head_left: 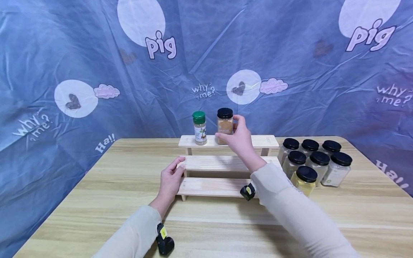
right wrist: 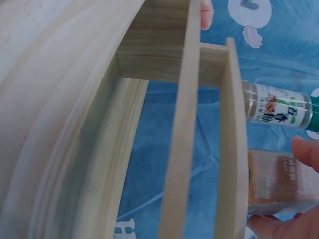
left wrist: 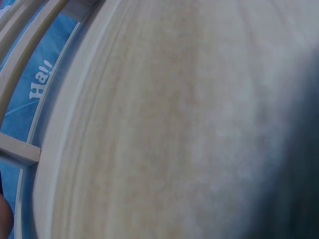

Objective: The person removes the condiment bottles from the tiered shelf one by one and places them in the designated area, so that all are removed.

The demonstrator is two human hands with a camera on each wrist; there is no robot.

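A three-tier wooden rack (head_left: 209, 163) stands on the table. My left hand (head_left: 170, 181) grips the left end of its middle tier, thumb on top. On the top tier, my right hand (head_left: 240, 139) holds a square spice jar (head_left: 224, 125) of brown powder with a black lid, thumb and fingers on opposite sides. The jar is upright, its base right at the board in the right wrist view. Just left of it stands a spice shaker (head_left: 200, 132) with a green cap and printed label. The left wrist view shows mostly tabletop and the rack's edge.
Several black-lidded jars (head_left: 319, 158) stand grouped right of the rack, the nearest a jar of yellow powder (head_left: 304, 182). My right forearm (head_left: 284, 200) passes close beside them. A blue printed cloth (head_left: 193, 64) hangs behind the wooden table (head_left: 80, 215).
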